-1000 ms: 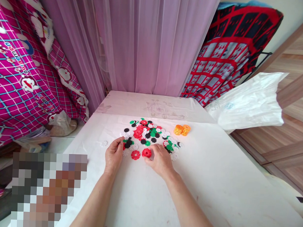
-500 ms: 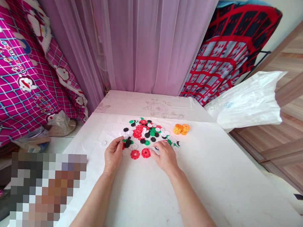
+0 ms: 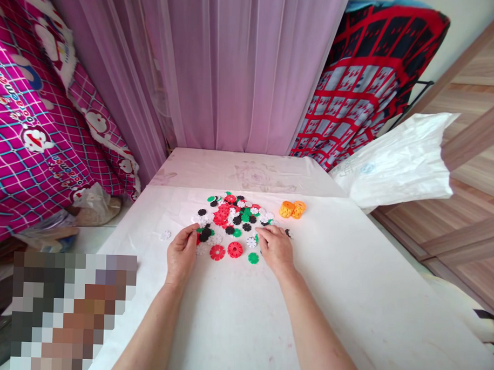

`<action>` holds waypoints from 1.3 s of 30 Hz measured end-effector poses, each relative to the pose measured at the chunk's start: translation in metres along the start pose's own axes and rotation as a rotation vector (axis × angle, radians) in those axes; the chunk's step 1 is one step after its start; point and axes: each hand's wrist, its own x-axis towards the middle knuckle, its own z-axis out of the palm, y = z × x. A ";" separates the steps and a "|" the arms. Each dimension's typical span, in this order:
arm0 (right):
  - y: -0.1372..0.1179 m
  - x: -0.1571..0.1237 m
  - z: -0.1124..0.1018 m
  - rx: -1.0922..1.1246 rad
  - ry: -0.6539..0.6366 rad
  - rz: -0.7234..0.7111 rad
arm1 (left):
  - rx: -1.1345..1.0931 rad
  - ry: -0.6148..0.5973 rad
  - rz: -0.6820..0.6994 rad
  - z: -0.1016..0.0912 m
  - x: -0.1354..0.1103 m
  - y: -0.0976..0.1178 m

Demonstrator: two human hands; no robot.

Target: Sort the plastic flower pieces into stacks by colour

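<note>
Loose snowflake-shaped plastic discs (image 3: pixel 222 214) in red, white, black and green lie heaped on the table. At the heap's left edge, my left hand (image 3: pixel 182 253) has thumb and fingertips pinched together by black and red discs; whatever is between them is hidden. My right hand (image 3: pixel 276 248) rests over the right edge of the heap, fingers partly spread, covering some discs. Close to its thumb are a white disc (image 3: pixel 252 242) and a green disc (image 3: pixel 253 258). Between the hands sit a flat red disc (image 3: pixel 217 252) and a thicker red piece (image 3: pixel 235 249).
Two orange round pieces (image 3: pixel 292 209) stand behind the heap on the right. A single white disc (image 3: pixel 166 235) lies far left. The white-covered table (image 3: pixel 234 325) meets a purple curtain (image 3: pixel 235 71); a white plastic bag (image 3: pixel 397 163) hangs over its right side.
My right hand has shifted slightly right, away from the red piece. A green disc now shows in front of the heap, and the white disc beside it is uncovered. My left hand keeps its pinch.
</note>
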 end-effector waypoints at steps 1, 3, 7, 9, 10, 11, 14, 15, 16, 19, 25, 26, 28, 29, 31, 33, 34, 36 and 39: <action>0.002 0.001 0.000 0.014 0.002 0.019 | 0.004 -0.001 -0.006 0.000 0.000 0.000; 0.008 0.002 -0.003 -0.006 -0.008 0.087 | 0.003 -0.009 -0.018 0.000 0.000 0.001; 0.017 0.005 -0.016 -0.116 -0.110 0.168 | -0.005 -0.023 -0.030 0.000 0.000 0.002; 0.017 0.010 -0.024 -0.166 -0.173 0.155 | 0.005 -0.013 -0.028 0.000 0.000 0.002; 0.017 0.013 -0.028 -0.189 -0.201 0.143 | 0.012 -0.007 -0.026 0.000 0.000 0.002; 0.017 0.016 -0.031 -0.210 -0.229 0.128 | 0.017 -0.003 -0.023 0.001 0.000 0.002; 0.017 0.026 -0.038 -0.246 -0.308 0.082 | 0.022 0.000 -0.019 0.001 0.000 0.000; 0.017 0.029 -0.039 -0.248 -0.325 0.070 | 0.021 -0.002 -0.018 0.001 0.000 0.000; 0.018 0.031 -0.040 -0.247 -0.335 0.062 | 0.020 -0.002 -0.015 0.001 0.000 -0.001; 0.018 0.035 -0.038 -0.231 -0.324 0.056 | 0.026 -0.005 -0.008 0.000 0.001 -0.003; 0.014 0.034 -0.034 -0.108 -0.147 0.093 | 0.028 -0.013 -0.003 0.000 0.001 -0.002; 0.013 0.033 -0.033 -0.056 -0.096 0.122 | 0.027 -0.014 -0.004 0.000 0.001 -0.001; 0.009 0.030 -0.030 0.115 0.004 0.194 | 0.024 -0.012 -0.008 0.000 0.001 0.000; 0.006 0.028 -0.028 0.240 0.032 0.224 | 0.023 -0.011 -0.010 0.000 0.000 0.000; -0.004 0.021 -0.021 0.525 0.008 0.249 | 0.022 -0.011 -0.011 0.000 0.000 0.001; -0.016 0.012 -0.011 0.757 -0.082 0.233 | 0.018 -0.012 -0.002 0.000 0.000 0.002; -0.022 0.008 -0.006 0.824 -0.123 0.224 | 0.016 -0.013 0.002 0.000 0.000 0.002; -0.032 0.001 0.003 0.874 -0.178 0.228 | 0.013 -0.012 0.005 0.000 -0.001 0.003; -0.037 -0.004 0.010 0.852 -0.209 0.242 | 0.011 -0.008 -0.012 0.000 -0.001 0.003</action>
